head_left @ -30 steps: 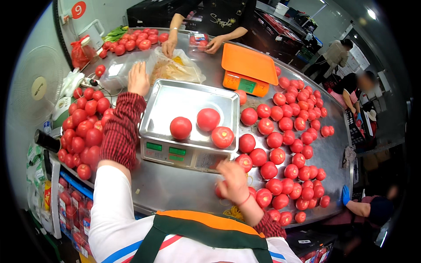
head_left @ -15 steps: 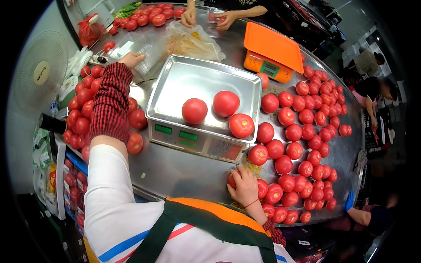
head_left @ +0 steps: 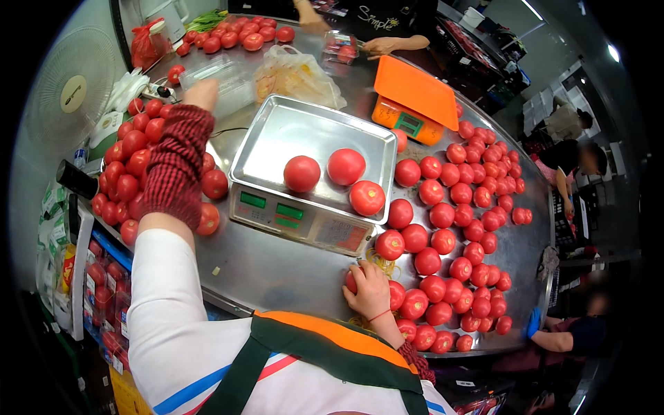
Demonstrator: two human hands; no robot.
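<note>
A: Where was the right hand (head_left: 370, 290)?

B: Low in the centre of the frame, cupped over a tomato (head_left: 351, 281) on the steel table (head_left: 277, 266), fingers wrapped round it. That tomato lay just below the front right corner of the scale (head_left: 304, 221), beside a small tangle of rubber bands (head_left: 382, 263).

A: And the left hand (head_left: 202, 93)?

B: Stretched to the upper left, resting on a clear plastic container (head_left: 225, 83). It was blurred, so I could not tell whether it gripped or only touched.

A: How much room was there around the scale?

B: Its metal tray (head_left: 304, 131) held three tomatoes (head_left: 344, 166) toward the front edge; the back half lay bare. Below the scale's front, toward the lower left, the tabletop was open down to the table's curved near edge. To the right, a crowd of loose tomatoes (head_left: 456, 228) ran from the scale's side to the far right rim, touching one another. At the left, a pile of tomatoes (head_left: 128, 173) pressed against the forearm in its red checked sleeve (head_left: 176, 169).

A: Behind the scale?

B: A crumpled plastic bag (head_left: 297, 72) just past the tray's back edge, and an orange scale (head_left: 415, 100) at its upper right corner. Another person's hands (head_left: 377, 45) worked at the top edge, near more tomatoes (head_left: 238, 31).
</note>
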